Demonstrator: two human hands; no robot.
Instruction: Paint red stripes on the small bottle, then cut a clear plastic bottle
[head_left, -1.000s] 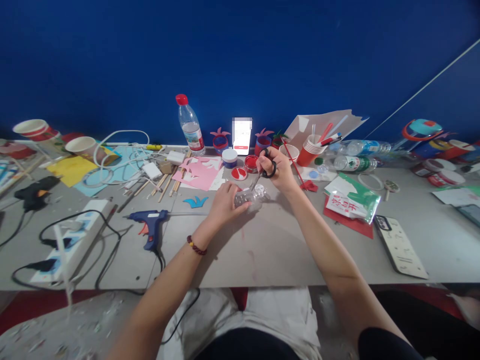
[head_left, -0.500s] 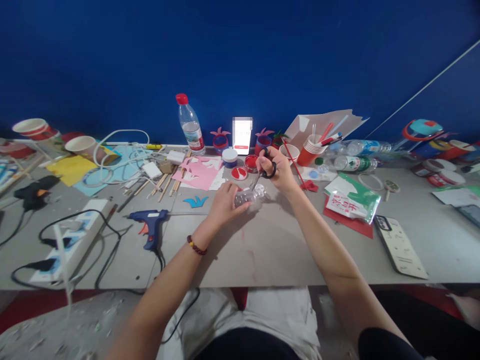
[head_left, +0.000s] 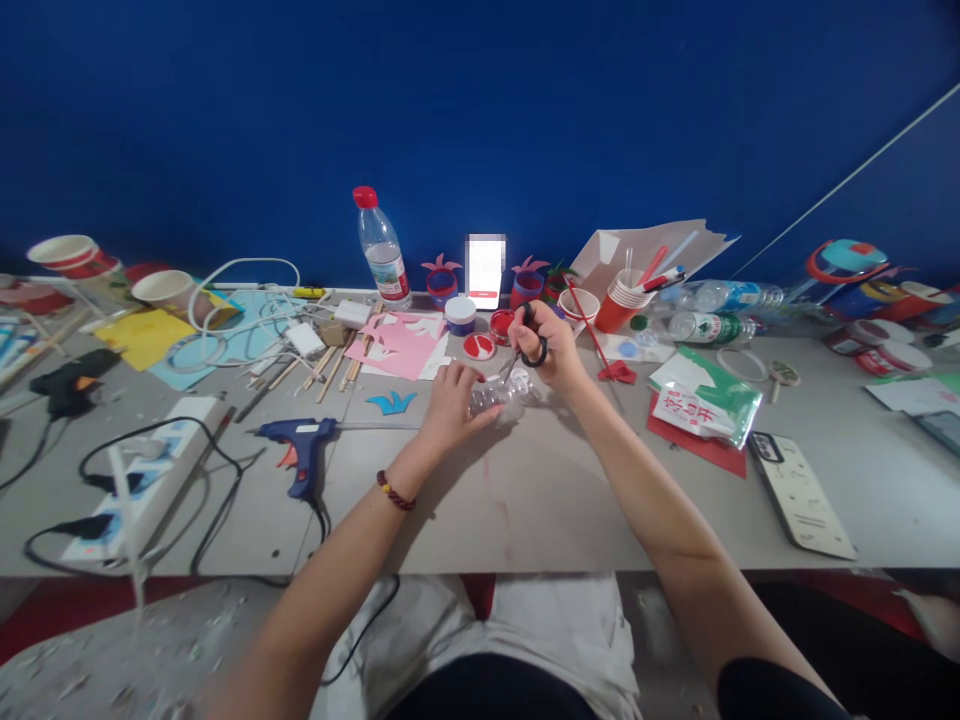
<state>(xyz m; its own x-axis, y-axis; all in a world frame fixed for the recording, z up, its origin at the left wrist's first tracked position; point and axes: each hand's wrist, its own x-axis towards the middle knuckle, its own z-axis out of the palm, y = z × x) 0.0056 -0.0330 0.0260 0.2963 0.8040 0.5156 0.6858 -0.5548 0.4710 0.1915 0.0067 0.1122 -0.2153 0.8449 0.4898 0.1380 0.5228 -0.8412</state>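
Tabletop (head_left: 555,500): grey. Left hand (head_left: 452,400): just right of glue gun (head_left: 307,433), grip wrapped round near end of clear bottle (head_left: 487,393). Right hand (head_left: 551,345): farther from glue gun, grip curled on scissors (head_left: 535,361). Clear bottle: right of glue gun, long axis sideways, free end farthest from it. Scissors: blades slant toward clear bottle; contact unclear.

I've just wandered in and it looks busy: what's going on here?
Someone is working on a small clear bottle, held in the left grip just above the table. The right grip has black-handled scissors angled down at it; whether the blades have cut in is too small to tell. Behind the bottle is an open tub of red paint. A blue glue gun lies off to the left, not in use.
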